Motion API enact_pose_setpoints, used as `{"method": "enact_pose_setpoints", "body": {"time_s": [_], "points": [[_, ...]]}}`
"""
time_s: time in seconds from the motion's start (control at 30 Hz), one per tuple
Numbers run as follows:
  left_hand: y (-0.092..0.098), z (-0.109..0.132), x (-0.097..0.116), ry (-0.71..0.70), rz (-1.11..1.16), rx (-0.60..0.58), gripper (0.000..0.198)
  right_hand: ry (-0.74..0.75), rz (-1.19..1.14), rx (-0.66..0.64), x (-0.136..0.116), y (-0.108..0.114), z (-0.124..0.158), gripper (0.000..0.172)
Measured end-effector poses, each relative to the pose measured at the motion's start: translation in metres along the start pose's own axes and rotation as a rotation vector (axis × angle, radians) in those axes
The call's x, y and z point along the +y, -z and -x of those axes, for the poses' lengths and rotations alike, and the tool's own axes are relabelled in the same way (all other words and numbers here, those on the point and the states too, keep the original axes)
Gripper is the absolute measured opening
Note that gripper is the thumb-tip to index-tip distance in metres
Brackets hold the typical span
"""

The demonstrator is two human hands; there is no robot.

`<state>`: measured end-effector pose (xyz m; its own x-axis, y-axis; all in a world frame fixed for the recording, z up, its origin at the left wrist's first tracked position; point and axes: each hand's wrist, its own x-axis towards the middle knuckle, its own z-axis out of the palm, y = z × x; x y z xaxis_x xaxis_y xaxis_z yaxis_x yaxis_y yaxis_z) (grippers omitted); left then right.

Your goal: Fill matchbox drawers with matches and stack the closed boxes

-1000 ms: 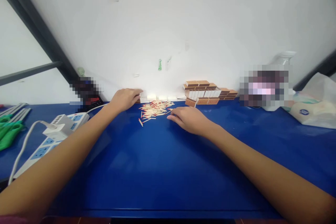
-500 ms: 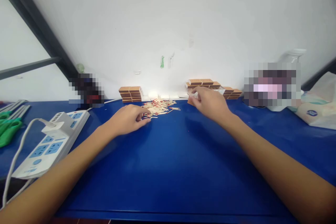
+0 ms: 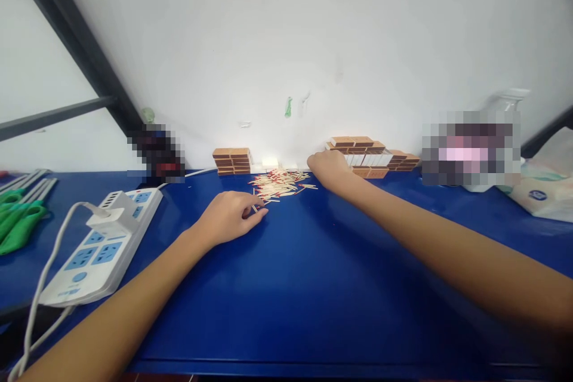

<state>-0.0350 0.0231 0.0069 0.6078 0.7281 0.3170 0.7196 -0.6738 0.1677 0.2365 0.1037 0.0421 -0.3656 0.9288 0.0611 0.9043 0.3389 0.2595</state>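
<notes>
Dozens of loose matches [image 3: 284, 182] lie heaped near the back edge of the desk [image 3: 286, 286], about midway along it. I can read no brand on my feed: the round blue mark [image 3: 538, 196] on the soft white pack [image 3: 553, 206], towards the desk's back right corner, and the print on the orange faces low on the right-hand matchboxes [image 3: 370, 159] are too small to make out.

Most matches have their long axes running roughly left to right at mixed slants, red heads facing various ways; one at the front of the heap lies nearly parallel to the desk's near edge. The left-hand matchboxes [image 3: 222, 162] lie flat in a stack by the back edge.

I have the left hand [image 3: 230, 218] at the heap's front left side, thumb and forefinger close together with match ends showing beside them; I cannot tell whether that grip pinches any. The right hand [image 3: 329, 168] covers the left end of the right-hand matchboxes, its fingers hidden, so I cannot tell what that grip holds.

Half a second ago I could see the right thumb and fingertip there. A second ago the left hand was at the left-hand matchboxes and the right at the heap.
</notes>
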Motion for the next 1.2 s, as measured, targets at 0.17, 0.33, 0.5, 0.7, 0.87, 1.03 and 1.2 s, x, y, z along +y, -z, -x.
{"method": "enact_pose_setpoints", "body": {"time_s": [0.17,0.33,0.5,0.7,0.87,1.03,1.2], "points": [[-0.001,0.001,0.001,0.036,0.003,0.060,0.032,-0.005,0.075,0.011,-0.013,0.017,0.032,0.027],[0.001,0.003,0.017,-0.012,0.031,-0.029,0.067,0.307,-0.082,-0.097,-0.050,0.026,0.091,0.020],[-0.003,0.004,0.036,-0.053,0.113,-0.141,0.054,0.276,-0.442,-0.009,-0.036,0.020,0.089,0.018],[-0.008,0.005,0.036,-0.074,0.191,-0.120,0.029,0.056,-0.393,0.039,0.016,-0.022,0.032,0.016],[-0.008,0.005,0.033,-0.090,0.198,-0.120,0.029,0.048,-0.387,-0.004,0.014,-0.042,0.023,0.016],[-0.008,0.005,0.033,-0.056,0.175,-0.130,0.028,0.071,-0.377,-0.023,0.014,-0.040,0.039,0.020],[-0.012,0.004,0.030,0.015,0.126,-0.067,0.032,0.107,-0.453,-0.015,0.011,-0.022,0.067,0.022]]}}
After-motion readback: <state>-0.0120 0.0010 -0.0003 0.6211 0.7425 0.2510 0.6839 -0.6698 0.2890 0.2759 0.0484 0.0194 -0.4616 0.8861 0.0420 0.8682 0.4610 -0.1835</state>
